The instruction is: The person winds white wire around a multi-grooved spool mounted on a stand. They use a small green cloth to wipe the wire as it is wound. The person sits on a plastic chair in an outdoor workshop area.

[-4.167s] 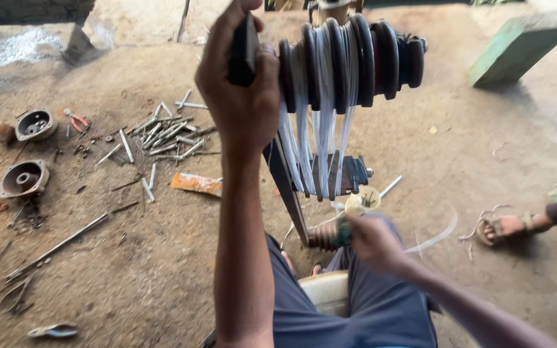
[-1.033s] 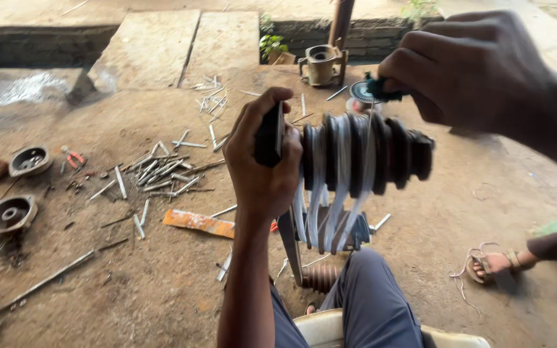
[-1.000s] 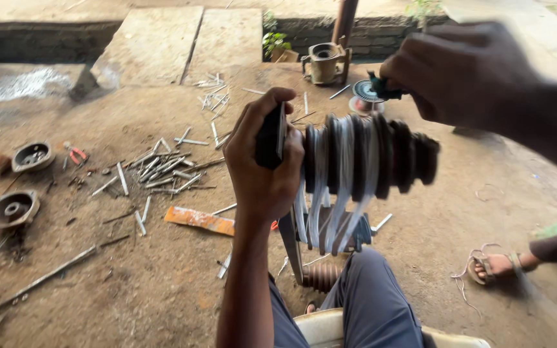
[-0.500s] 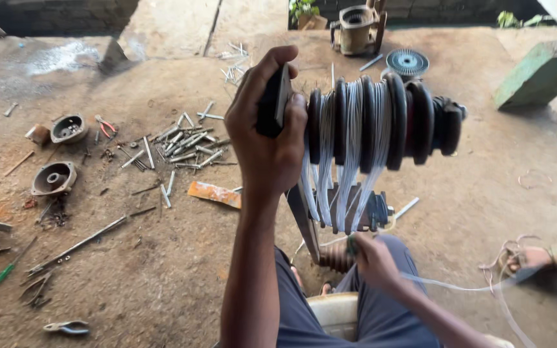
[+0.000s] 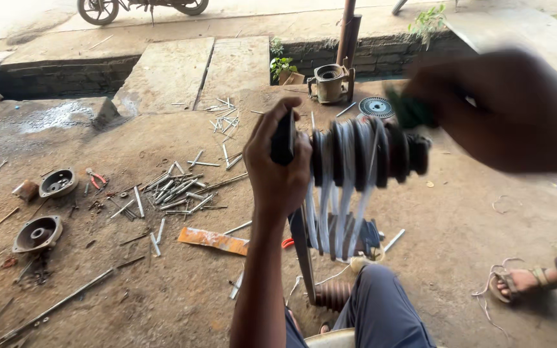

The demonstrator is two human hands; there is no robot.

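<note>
A left hand (image 5: 277,169) clamps the near end of a black grooved winding former (image 5: 362,153), held chest-high over the dirt floor (image 5: 162,290), white strands (image 5: 330,212) trailing from its grooves. The blurred right hand (image 5: 510,113) hovers at the far end, apparently pinching something green; its grip cannot be made out. A loose strand could likely jump grooves or snag, and the former's stand is mostly hidden.

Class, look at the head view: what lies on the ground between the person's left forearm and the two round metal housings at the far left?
In the head view, between the left forearm and the round metal housings lie scattered metal rods, an orange strip and red-handled pliers on the dirt floor.
</note>
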